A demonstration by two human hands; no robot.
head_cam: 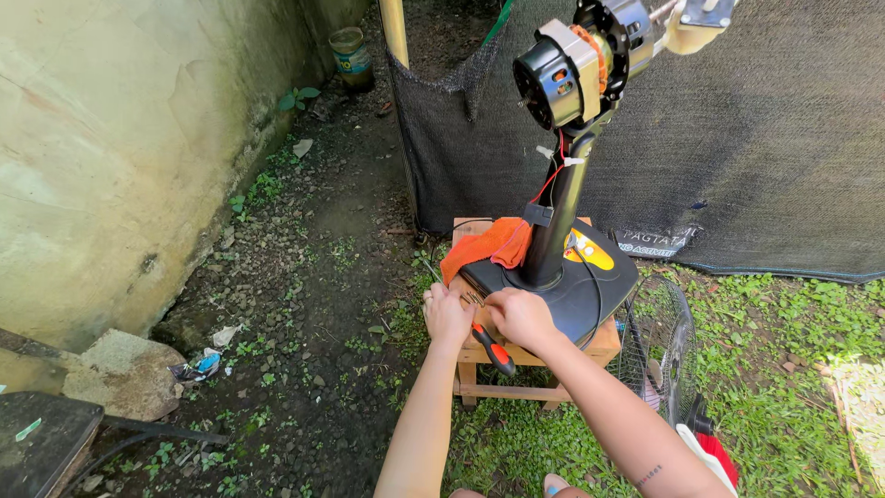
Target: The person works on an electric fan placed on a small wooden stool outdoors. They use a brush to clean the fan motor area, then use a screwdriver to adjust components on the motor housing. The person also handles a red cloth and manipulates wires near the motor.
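Observation:
A stripped stand fan sits on a small wooden stool [604,349]: black base [581,290], black post, bare motor [576,69] at the top with red wires running down. My left hand [446,316] and my right hand [521,317] meet at the base's front left corner, fingers pinched around some small metal parts [474,298]. A tool with a red and black handle [495,351] lies on the stool just under my hands; whether either hand touches it is hidden. An orange cloth [486,245] lies on the base's back left.
A wire fan guard [659,346] leans against the stool's right side. Black mesh netting [756,138] hangs behind. A stained concrete wall [111,157] stands at left, with gravel, weeds and litter on the ground. A tin can [350,55] stands far back. Grass lies at right.

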